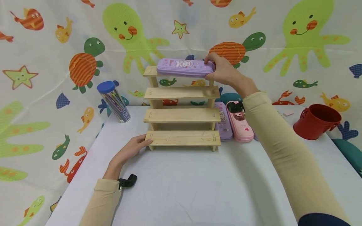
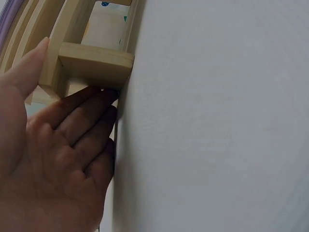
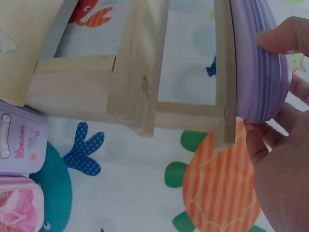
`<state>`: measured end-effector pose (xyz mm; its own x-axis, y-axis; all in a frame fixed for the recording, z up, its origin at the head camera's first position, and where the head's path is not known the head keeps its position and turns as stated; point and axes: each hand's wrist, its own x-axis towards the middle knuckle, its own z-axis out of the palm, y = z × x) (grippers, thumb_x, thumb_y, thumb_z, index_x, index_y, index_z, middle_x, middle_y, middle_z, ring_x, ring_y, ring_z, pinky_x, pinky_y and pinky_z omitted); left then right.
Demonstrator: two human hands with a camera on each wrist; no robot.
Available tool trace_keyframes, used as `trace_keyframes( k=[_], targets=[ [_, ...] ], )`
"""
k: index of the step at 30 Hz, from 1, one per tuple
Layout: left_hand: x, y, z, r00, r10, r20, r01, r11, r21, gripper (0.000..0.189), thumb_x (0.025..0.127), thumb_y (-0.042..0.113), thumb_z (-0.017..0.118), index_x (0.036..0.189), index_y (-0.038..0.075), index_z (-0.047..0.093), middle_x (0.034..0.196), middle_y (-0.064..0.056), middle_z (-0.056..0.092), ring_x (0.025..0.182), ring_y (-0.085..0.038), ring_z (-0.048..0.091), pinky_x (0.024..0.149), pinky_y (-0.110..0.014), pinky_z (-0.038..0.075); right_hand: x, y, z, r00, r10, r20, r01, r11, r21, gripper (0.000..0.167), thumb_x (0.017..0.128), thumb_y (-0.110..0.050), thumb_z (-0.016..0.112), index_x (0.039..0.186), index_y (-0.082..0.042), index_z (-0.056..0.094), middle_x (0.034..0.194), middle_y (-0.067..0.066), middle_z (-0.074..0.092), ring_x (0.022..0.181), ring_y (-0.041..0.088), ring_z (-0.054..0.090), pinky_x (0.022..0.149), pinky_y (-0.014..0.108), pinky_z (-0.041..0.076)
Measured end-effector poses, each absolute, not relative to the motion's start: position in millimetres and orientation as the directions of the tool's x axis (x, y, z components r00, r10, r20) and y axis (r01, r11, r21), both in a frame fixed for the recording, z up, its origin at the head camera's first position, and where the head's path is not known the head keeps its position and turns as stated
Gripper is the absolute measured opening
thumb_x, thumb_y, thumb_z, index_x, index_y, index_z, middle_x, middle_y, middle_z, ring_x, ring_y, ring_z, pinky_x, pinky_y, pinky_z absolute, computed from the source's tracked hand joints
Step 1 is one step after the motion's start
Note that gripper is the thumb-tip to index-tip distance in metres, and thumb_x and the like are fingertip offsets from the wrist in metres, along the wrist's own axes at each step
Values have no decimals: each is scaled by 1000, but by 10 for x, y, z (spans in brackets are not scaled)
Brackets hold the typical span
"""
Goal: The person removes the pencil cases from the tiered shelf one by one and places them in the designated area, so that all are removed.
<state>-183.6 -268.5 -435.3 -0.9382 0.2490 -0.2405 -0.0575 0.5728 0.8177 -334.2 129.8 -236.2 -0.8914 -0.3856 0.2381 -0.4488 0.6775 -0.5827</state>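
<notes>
A four-tier wooden stand (image 1: 182, 116) stands on the white table. Across its top step lies a purple pencil case (image 1: 185, 67) with a cartoon print. My right hand (image 1: 226, 72) holds the case by its right end; in the right wrist view the thumb lies by the zipper (image 3: 264, 72) and the case's underside meets the top board. My left hand (image 1: 131, 150) grips the left end of the lowest step, thumb at the board's upper edge. Its other fingers (image 2: 84, 118) reach below the board, their tips partly hidden.
Right of the stand lie another purple pencil case (image 1: 224, 122) and a pink pencil case (image 1: 240, 124), with a further purple one mostly hidden by my sleeve. A red bucket (image 1: 314, 122) stands far right. A pencil jar (image 1: 116, 103) with a blue lid stands left, before a sea-animal curtain (image 1: 186, 40).
</notes>
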Motion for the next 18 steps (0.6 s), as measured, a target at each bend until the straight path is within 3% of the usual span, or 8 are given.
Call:
trace_keyframes(
  k=[5,18],
  targets=[
    [-1846,-2688,-4357,-940,238,-243,-58,594,803,74,96,61,52,151,11,43,153,-12,47,148,-35,34,118,-59,30,-3314,1258,-2329,-882,-410,231,-467,702,-537,59,80,-22,64,136,-16,46,137,12,53,120,28,44,101,45,40],
    [-1855,-2681,-4358,-943,238,-233,-50,590,806,75,96,60,53,151,10,42,154,-13,46,148,-35,33,119,-58,28,-3139,1290,-2330,-840,-455,296,-542,681,-493,54,79,-25,73,127,-12,52,135,14,56,114,30,51,100,44,44]
  ],
)
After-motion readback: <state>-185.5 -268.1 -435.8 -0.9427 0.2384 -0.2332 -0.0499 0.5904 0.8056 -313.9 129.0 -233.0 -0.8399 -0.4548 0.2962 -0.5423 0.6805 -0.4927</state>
